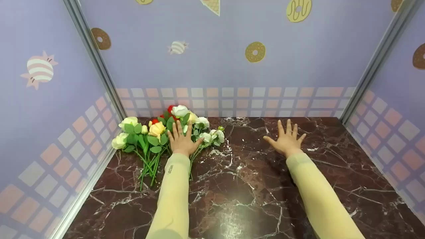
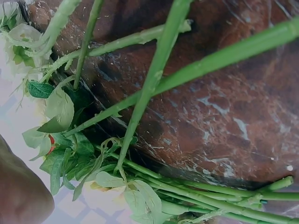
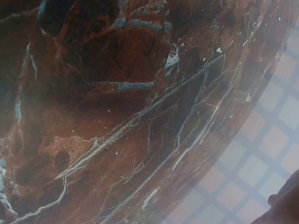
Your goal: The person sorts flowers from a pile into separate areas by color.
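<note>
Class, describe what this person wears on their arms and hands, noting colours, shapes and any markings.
Long, plain pale-yellow fabric sleeves cover both arms, ending in cuffs at the wrists. The left one bears a small dark printed marking near its cuff, too small to read. The left hand and right hand wear no gloves.

- A glossy dark-red tabletop (image 1: 239, 189) with white marble veining.
- A flat lilac back wall (image 1: 215, 66), its lower band of pink and white squares (image 1: 212, 102).
- Grey metal corner strip (image 1: 96, 59) at left.
- Printed pink-and-white striped sweet (image 1: 40, 69), left wall (image 1: 20, 109).
- Printed golden-brown ring doughnut (image 1: 261, 54), back wall.
</note>
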The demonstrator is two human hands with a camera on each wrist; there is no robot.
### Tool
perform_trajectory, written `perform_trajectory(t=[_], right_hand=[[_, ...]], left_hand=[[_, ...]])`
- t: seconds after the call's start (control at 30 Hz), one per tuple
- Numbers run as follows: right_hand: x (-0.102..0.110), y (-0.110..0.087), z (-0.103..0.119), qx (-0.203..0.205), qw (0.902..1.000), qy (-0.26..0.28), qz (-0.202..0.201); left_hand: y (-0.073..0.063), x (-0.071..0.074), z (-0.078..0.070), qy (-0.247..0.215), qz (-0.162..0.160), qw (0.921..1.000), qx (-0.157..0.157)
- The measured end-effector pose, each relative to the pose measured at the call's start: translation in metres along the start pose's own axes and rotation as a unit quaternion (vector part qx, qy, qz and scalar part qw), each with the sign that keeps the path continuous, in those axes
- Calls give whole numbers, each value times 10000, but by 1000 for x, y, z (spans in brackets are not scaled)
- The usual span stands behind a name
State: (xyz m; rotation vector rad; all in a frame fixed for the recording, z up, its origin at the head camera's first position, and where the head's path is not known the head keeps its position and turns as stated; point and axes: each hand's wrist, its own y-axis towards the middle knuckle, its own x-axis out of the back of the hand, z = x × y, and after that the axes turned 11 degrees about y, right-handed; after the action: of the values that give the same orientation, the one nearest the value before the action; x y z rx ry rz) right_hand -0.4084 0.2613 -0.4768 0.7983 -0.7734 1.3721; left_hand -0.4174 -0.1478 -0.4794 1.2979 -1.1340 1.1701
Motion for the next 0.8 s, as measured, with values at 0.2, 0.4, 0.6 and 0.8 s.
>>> perform_trajectory(t=[0.2, 0.4, 0.6, 0.8], right_hand=[[-1, 1, 0, 9, 10000, -36, -21], [-1, 0, 1, -3, 10000, -61, -54], [-4, -1, 3, -43, 10000, 45, 10], [-6, -4, 5, -129, 9997, 202, 46]], left_hand=[[1, 1, 2, 100, 118, 9999, 47], [5, -1, 3, 85, 129, 9999, 18], [0, 4, 5, 142, 221, 9996, 117], [-4, 10, 3, -102, 243, 9996, 101]])
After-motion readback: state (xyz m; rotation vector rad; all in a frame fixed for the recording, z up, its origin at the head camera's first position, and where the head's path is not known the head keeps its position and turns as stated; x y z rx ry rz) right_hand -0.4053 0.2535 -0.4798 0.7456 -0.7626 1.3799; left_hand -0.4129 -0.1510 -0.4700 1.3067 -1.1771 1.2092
